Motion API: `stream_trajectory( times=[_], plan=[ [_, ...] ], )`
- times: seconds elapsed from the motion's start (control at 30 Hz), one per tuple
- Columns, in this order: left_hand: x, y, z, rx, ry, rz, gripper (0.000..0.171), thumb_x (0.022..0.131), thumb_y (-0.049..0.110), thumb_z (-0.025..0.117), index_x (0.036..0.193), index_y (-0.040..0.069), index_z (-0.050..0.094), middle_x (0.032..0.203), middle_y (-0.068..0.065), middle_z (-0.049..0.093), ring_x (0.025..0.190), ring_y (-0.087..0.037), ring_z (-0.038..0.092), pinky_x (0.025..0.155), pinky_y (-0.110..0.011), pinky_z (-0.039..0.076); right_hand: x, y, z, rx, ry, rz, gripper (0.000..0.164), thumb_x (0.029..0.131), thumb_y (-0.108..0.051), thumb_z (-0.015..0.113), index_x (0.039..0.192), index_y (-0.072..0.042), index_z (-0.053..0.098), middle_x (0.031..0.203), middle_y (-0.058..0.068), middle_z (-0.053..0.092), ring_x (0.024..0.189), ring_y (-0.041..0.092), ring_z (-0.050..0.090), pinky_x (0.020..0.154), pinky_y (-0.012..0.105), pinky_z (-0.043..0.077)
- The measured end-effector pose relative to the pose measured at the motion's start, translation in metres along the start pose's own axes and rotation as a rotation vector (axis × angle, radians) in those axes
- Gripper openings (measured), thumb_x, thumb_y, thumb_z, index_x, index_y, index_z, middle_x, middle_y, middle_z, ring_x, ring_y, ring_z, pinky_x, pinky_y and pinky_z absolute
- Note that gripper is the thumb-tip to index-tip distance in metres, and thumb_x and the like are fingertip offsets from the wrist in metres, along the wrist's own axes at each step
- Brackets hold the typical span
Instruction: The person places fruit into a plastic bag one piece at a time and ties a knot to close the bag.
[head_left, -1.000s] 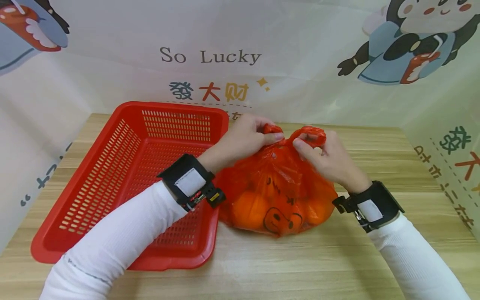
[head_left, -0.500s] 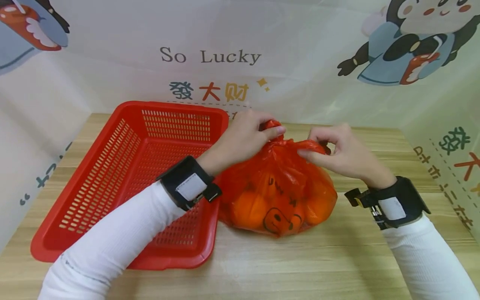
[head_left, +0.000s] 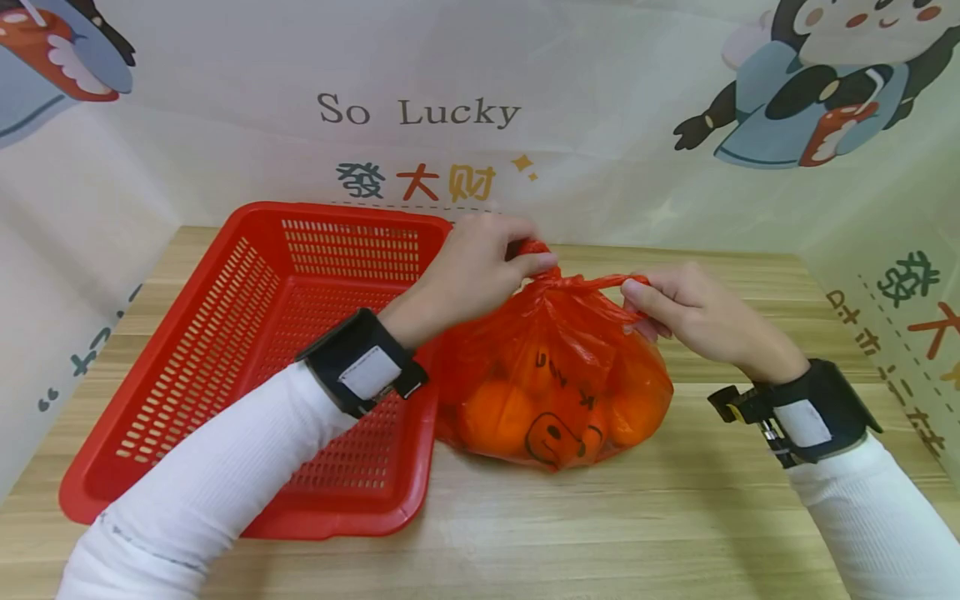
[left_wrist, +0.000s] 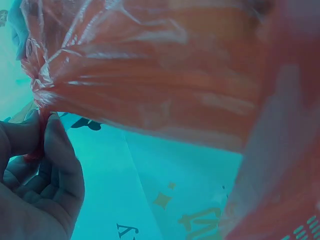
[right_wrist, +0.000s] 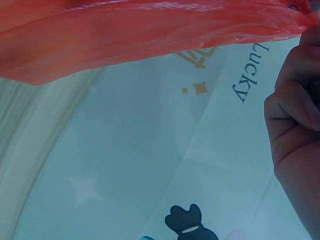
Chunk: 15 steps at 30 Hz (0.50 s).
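A red, see-through plastic bag (head_left: pixel 551 367) with a printed bear face stands on the table, several round orange fruits showing through it. Its neck is gathered at a knot between the hands. My left hand (head_left: pixel 483 258) pinches the bag's left handle between thumb and fingers, just above the knot; the left wrist view shows this left hand (left_wrist: pixel 45 175) with the twisted plastic in its grip. The right handle is drawn out sideways, and my right hand (head_left: pixel 682 312) pinches its end. In the right wrist view, the right hand (right_wrist: pixel 300 110) sits at the edge, partly cut off.
Left of the bag stands a red plastic basket (head_left: pixel 262 333) with slotted walls, my left forearm reaching across it. The wooden table (head_left: pixel 570 533) ends against a pale printed sheet (head_left: pixel 600 108) behind and at both sides.
My right hand has moved to the right, pulling the right handle from a loose loop into a taut strand. The left hand has shifted slightly left, still holding the left handle.
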<state>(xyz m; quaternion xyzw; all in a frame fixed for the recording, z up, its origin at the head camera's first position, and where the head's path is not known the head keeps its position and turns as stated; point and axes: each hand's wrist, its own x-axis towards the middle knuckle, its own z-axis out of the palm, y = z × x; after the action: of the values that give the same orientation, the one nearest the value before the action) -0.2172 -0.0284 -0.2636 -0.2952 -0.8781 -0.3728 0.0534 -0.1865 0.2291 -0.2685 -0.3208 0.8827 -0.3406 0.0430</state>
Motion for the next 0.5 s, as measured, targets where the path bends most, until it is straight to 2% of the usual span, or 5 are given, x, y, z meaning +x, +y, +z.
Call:
stream_trajectory(
  times=[0.17,0.33,0.5],
  plan=[
    [-0.004,-0.002,-0.004,0.071,0.004,0.040,0.024,0.094,0.024,0.067,0.078,0.008,0.061,0.065,-0.004,0.043,0.070,-0.021,0.043,0.064,-0.027,0.031,-0.006,0.005,0.001,0.019,-0.045,0.018,0.037,0.104,-0.015,0.045,0.069,-0.007,0.053,0.056,-0.005,0.043,0.049,0.011,0.040,0.048,0.027,0.031],
    [-0.007,-0.005,-0.008,0.136,-0.008,0.078,0.018,0.095,0.022,0.065,0.086,0.007,0.063,0.071,-0.004,0.052,0.066,-0.019,0.050,0.060,-0.026,0.038,-0.011,0.010,0.001,0.039,-0.100,0.105,0.037,0.105,-0.017,0.044,0.071,-0.007,0.054,0.057,-0.006,0.041,0.051,0.010,0.038,0.050,0.027,0.031],
    [-0.011,-0.012,-0.013,0.277,-0.048,0.108,0.021,0.097,0.026,0.063,0.087,0.008,0.060,0.072,-0.003,0.056,0.065,-0.019,0.054,0.058,-0.028,0.043,-0.014,0.014,0.000,0.039,-0.163,0.131,0.035,0.105,-0.018,0.045,0.075,-0.007,0.058,0.057,-0.006,0.040,0.050,0.009,0.036,0.048,0.026,0.030]
  ],
)
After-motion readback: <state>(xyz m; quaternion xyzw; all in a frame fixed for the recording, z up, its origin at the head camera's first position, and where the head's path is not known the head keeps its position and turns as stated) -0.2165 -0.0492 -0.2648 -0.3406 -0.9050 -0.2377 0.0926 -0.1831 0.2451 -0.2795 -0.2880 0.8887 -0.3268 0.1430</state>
